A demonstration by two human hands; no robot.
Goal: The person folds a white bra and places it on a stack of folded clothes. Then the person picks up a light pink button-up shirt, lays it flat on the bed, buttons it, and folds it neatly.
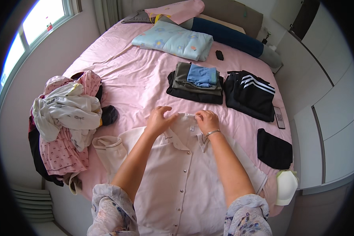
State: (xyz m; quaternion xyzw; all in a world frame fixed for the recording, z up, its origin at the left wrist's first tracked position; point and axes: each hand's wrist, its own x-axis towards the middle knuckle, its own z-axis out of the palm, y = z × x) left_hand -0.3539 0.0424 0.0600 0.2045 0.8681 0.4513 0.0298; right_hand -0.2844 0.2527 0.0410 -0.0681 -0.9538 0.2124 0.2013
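Observation:
A pale, cream-white button-up shirt [161,173] lies spread out in front of me, its collar away from me and its row of buttons facing up. My left hand [160,120] is at the left side of the collar, its thumb and fingers apart with a gap between them. At the right side of the collar my right hand [207,121], with a bracelet on its wrist, has its fingers closed on the fabric. The shirt's left sleeve [111,151] lies bent on the bed; the lower hem runs out of view at the bottom.
A heap of loose clothes [69,114] lies left on the pink bed sheet [131,82]. Folded garments [194,84], black striped clothing [249,94], a folded black piece [274,149], a phone [279,118] and a white bra cup [286,188] lie right. Behind is a folded quilt [173,41].

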